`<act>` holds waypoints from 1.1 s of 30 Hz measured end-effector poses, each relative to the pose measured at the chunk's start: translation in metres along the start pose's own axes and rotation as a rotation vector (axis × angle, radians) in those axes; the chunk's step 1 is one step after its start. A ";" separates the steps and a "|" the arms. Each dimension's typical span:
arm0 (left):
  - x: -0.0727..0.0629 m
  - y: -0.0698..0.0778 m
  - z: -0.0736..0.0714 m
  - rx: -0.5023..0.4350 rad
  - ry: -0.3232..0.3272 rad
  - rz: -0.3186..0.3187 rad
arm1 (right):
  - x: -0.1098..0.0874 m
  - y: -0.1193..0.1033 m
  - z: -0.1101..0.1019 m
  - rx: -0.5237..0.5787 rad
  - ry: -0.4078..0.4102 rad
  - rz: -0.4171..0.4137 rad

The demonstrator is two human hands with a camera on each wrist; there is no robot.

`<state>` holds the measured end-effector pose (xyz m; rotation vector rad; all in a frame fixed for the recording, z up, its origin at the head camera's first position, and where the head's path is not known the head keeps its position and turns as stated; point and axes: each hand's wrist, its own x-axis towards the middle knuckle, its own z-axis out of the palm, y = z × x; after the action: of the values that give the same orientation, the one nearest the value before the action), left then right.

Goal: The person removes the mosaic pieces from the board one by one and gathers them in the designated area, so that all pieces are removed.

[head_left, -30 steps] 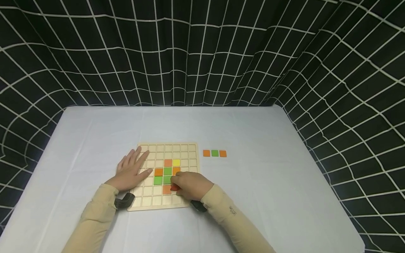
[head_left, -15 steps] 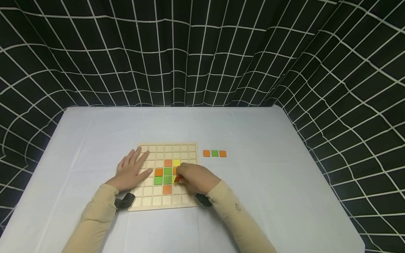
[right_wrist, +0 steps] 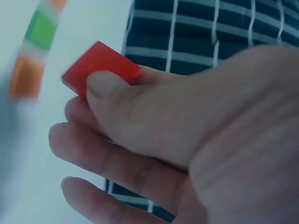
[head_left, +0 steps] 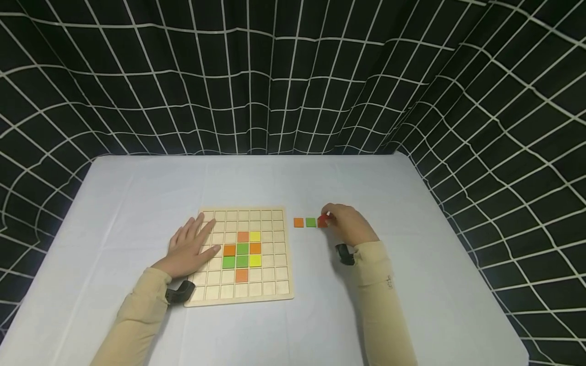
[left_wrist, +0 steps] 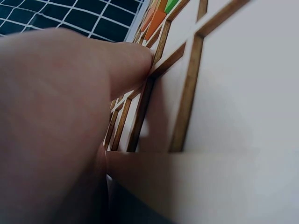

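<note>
My right hand (head_left: 350,223) pinches a red square tile (right_wrist: 100,65) between thumb and fingertips, just over the right end of a short row of loose tiles. Flat on the left part of a wooden grid board (head_left: 274,288) lies my left hand (head_left: 186,250), fingers spread, its thumb (left_wrist: 133,65) against the grid ridges. Several coloured tiles sit in the board's middle cells: salmon tiles (head_left: 243,237) above and below, yellow tiles (head_left: 255,260) at the right, and green tiles (head_left: 242,261) and orange tiles (head_left: 229,250) among them.
Beside the board's right edge, an orange tile (head_left: 298,222) and a green tile (head_left: 311,222) lie in line with another orange tile (right_wrist: 28,77) under the right hand. A white cloth covers the table (head_left: 412,295). Dark curtains with white grid lines (head_left: 256,91) stand behind and at the sides.
My right hand has carried the red tile off the board, right and away from me, to the loose row. A yellow tile it covered now shows. The left hand has stayed put.
</note>
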<state>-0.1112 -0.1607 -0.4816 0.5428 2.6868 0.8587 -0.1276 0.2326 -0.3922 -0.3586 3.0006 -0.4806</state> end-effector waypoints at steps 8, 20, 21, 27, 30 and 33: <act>-0.001 0.002 0.000 -0.002 -0.005 -0.002 | 0.000 0.035 0.006 -0.037 0.014 0.175; -0.002 0.004 -0.002 -0.006 -0.009 -0.004 | 0.006 0.044 0.014 -0.009 0.027 0.206; -0.002 0.005 -0.002 -0.007 -0.009 -0.004 | 0.006 0.045 0.014 -0.007 0.022 0.196; -0.002 0.006 -0.003 -0.010 -0.006 0.001 | 0.006 0.047 0.017 0.028 -0.004 0.176; -0.002 0.005 -0.002 -0.003 -0.010 -0.005 | 0.006 0.047 0.018 0.039 -0.017 0.175; -0.001 0.004 -0.002 -0.003 -0.011 -0.007 | 0.007 0.047 0.018 0.040 -0.028 0.169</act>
<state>-0.1094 -0.1593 -0.4779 0.5357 2.6756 0.8545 -0.1422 0.2692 -0.4247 -0.1064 2.9559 -0.5137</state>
